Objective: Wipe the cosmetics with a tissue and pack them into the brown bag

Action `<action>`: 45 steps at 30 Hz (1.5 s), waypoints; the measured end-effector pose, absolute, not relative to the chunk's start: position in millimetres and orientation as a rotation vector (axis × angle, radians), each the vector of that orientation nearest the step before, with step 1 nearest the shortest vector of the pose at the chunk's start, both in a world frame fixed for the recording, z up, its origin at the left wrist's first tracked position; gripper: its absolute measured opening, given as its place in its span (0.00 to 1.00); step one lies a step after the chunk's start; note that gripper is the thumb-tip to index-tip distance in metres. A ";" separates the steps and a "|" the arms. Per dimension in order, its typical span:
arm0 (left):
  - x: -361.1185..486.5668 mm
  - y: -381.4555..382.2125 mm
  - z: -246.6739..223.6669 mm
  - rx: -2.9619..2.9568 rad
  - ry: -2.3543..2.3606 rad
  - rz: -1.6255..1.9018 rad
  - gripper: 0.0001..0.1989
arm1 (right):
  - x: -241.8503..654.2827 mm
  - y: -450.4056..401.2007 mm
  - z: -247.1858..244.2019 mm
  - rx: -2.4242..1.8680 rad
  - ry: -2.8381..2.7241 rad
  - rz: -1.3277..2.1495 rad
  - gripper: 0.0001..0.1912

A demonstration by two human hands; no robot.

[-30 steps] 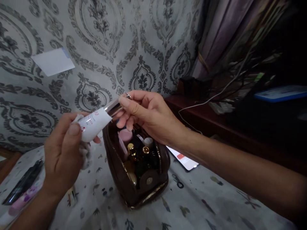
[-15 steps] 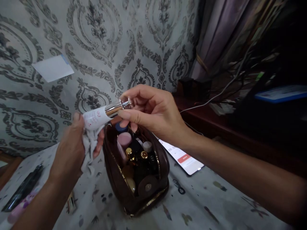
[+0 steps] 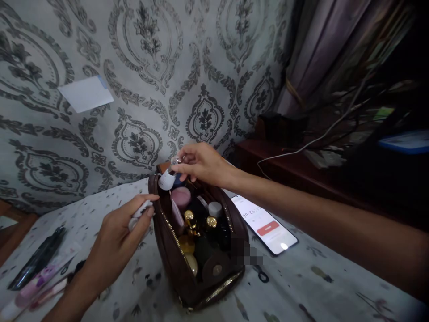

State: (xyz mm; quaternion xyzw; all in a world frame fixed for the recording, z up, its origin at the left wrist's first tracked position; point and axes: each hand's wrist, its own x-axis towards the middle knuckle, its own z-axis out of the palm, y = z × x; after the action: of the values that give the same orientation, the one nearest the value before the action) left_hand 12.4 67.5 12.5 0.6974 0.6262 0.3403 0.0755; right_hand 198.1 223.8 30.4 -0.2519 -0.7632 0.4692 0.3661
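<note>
My right hand (image 3: 204, 165) grips the silver cap of a white cosmetic bottle (image 3: 166, 180), whose lower end dips into the far left corner of a brown makeup bag (image 3: 167, 273). The bag lies unzipped, packed with several cosmetics, among them a round pink container (image 3: 181, 197), gold-capped bottles (image 3: 189, 217) and a white-capped one (image 3: 215, 209). At the bag's left rim, my left hand (image 3: 125, 232) is closed on a crumpled white cloth (image 3: 140, 214), mostly hidden by the fingers.
A phone (image 3: 268, 228) showing a timer lies right of the bag. On the left of the patterned cloth are a dark slim case (image 3: 38, 257) and a pink-and-white tube (image 3: 40, 286). A white cable (image 3: 295, 151) runs over the dark red furniture behind.
The bottle has left my left hand and the cloth; my right hand has lowered it into the bag's far corner. My left hand has come down beside the bag's rim.
</note>
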 end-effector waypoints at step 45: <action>9.3 63.0 0.6 2.128 1.741 0.949 0.21 | 132.2 245.4 26.4 -0.909 -2.915 0.303 0.17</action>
State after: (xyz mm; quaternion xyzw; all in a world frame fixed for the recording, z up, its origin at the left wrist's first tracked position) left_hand 9.3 63.0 0.6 0.7267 0.5944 0.3241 0.1164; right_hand 132.2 245.4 26.4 -0.2961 -0.9493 0.0988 0.0365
